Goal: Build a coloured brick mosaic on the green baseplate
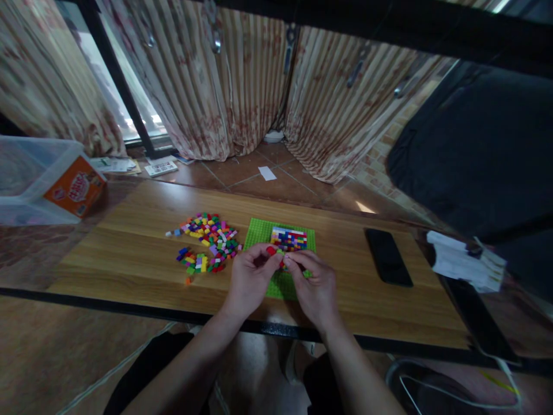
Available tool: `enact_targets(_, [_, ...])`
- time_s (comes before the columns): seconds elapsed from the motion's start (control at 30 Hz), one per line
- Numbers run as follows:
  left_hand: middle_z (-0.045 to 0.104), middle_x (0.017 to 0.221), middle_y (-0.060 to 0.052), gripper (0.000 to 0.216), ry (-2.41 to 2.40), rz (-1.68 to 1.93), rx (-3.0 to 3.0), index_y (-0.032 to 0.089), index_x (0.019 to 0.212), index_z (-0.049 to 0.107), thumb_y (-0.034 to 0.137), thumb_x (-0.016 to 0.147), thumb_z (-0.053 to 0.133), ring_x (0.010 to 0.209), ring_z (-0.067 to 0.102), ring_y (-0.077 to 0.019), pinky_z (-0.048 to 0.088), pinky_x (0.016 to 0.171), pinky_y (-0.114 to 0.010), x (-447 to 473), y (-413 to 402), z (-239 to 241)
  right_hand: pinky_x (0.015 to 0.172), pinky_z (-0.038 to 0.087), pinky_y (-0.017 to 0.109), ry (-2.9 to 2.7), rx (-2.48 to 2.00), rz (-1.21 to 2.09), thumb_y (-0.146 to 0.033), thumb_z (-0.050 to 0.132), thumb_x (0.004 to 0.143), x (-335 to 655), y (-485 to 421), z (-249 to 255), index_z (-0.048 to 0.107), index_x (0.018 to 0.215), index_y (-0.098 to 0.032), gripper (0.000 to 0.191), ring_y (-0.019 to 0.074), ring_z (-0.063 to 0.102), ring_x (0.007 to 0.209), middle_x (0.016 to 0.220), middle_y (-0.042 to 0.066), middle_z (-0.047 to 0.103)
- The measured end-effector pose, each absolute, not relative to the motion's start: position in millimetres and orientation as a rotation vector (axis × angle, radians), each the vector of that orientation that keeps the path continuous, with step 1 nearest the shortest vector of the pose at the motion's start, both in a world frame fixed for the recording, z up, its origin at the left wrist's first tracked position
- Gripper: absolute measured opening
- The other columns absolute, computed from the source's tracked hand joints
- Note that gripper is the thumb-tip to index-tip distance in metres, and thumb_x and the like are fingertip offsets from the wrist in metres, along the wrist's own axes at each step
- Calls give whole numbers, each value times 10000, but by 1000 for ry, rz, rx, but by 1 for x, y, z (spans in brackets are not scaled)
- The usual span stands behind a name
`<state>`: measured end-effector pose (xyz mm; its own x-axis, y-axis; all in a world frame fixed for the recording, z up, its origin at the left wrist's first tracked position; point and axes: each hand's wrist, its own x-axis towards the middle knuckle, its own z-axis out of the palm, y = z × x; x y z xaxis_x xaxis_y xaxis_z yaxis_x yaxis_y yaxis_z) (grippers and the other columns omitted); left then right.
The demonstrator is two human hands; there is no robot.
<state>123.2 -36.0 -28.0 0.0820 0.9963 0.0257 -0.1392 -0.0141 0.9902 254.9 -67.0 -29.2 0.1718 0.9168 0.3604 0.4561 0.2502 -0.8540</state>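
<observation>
Above the green baseplate (258, 230), my left hand (252, 275) and my right hand (314, 282) meet with thumbs and fingers pinched. Small toy bricks show between the fingertips: a red brick (271, 250) by my left forefinger and a light green bit near my right thumb. Which hand bears which piece is hard to make out. Just beyond the fingers, a block of multicoloured bricks (290, 236) is fixed on the baseplate, with a white row along its far side. My hands hide its near part.
Loose coloured bricks (211, 236) lie heaped left of the baseplate on the wooden table (125, 253). A black phone (387, 257) rests at the right, with white papers (464, 262) past it. A clear plastic box (38, 178) with an orange label stands beyond the left end.
</observation>
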Motion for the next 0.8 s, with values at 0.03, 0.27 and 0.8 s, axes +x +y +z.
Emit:
enact_targets(0.03, [630, 647, 13, 140, 1031, 1222, 1151, 163, 725, 669, 292, 755, 715, 614, 556, -113, 463, 611, -229, 124, -36, -28, 758, 525, 311, -1435, -1384, 519, -334, 608, 895, 258, -67, -29, 765, 876, -274, 169, 180, 676, 820, 891, 26, 735])
enact_targets(0.27, [650, 681, 21, 193, 1062, 1237, 957, 160, 799, 695, 304, 691, 764, 630, 581, -107, 493, 635, -232, 121, -30, -30, 748, 510, 335, -1269, -1573, 410, -406, 604, 878, 306, -65, -32, 758, 843, -217, 245, 212, 666, 813, 854, 49, 733])
enact_targets(0.8, [657, 667, 13, 249, 1096, 1198, 844, 147, 800, 718, 313, 637, 807, 608, 563, -99, 472, 588, -220, 115, -26, -24, 753, 490, 351, -1248, -1648, 673, -356, 670, 772, 311, -48, -50, 754, 761, -222, 158, 219, 672, 785, 811, 36, 752])
